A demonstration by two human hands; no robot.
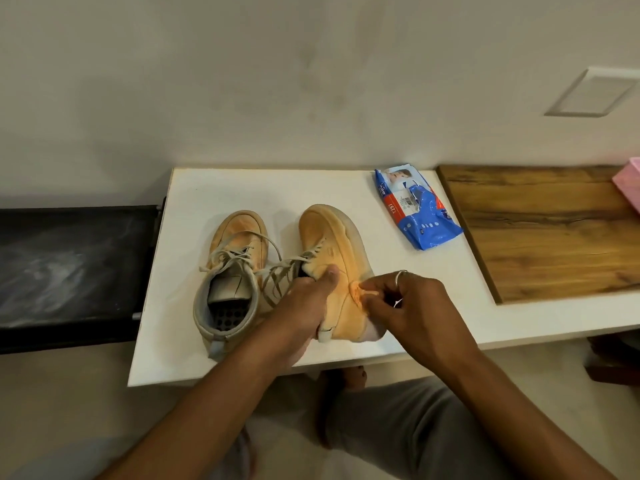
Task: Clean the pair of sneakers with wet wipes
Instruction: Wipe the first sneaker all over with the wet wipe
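Two tan-orange sneakers stand on a white table (194, 341), toes pointing away from me. The left sneaker (232, 268) sits free, its opening and grey insole showing. My left hand (304, 306) grips the right sneaker (332, 244) at its collar, thumb on the outer side. My right hand (412, 306), a ring on one finger, pinches a small crumpled wipe (360, 292), stained orange, against that sneaker's outer side near the heel. A blue pack of wet wipes (415, 209) lies at the back right of the table.
A wooden board (540, 230) covers the table's right part, with a pink thing (628, 181) at its far edge. A black surface (69, 265) adjoins the table on the left. A wall stands behind. My knees and a bare foot (346, 379) are below the front edge.
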